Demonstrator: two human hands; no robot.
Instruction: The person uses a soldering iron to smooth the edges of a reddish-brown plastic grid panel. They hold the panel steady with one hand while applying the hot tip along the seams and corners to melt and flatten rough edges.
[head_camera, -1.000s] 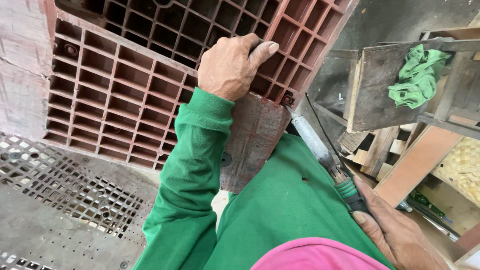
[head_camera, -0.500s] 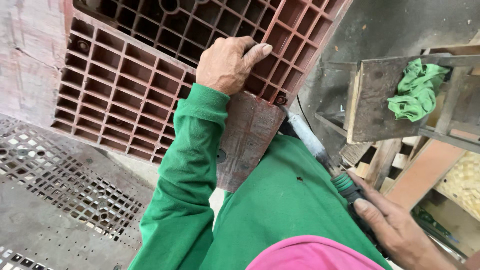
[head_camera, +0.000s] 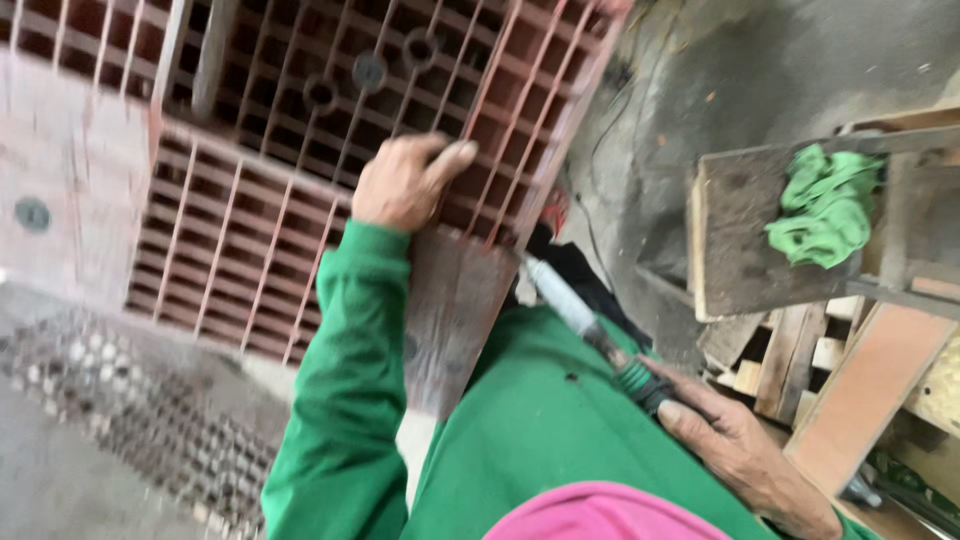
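My left hand (head_camera: 402, 182) grips the lower edge of a red plastic grid crate (head_camera: 330, 130) that stands tilted in front of me. A flat reddish-brown panel (head_camera: 452, 325) hangs from that edge, just under my fingers and against my green sleeve. My right hand (head_camera: 735, 445) is closed on the dark green handle of a long tool (head_camera: 590, 325) with a pale grey shaft, which points up and left toward the crate's corner. The tool's tip is hidden behind the panel and crate.
A wooden stool or box (head_camera: 740, 235) at the right carries a crumpled green cloth (head_camera: 825, 205). Wooden boards and offcuts (head_camera: 860, 390) lie below it. A perforated metal sheet (head_camera: 120, 400) covers the floor at lower left; grey concrete floor (head_camera: 720, 70) lies beyond.
The view has swung, so the crate now sits higher and farther left in the frame. My right hand has come further into view, still holding the tool. My left hand keeps its grip.
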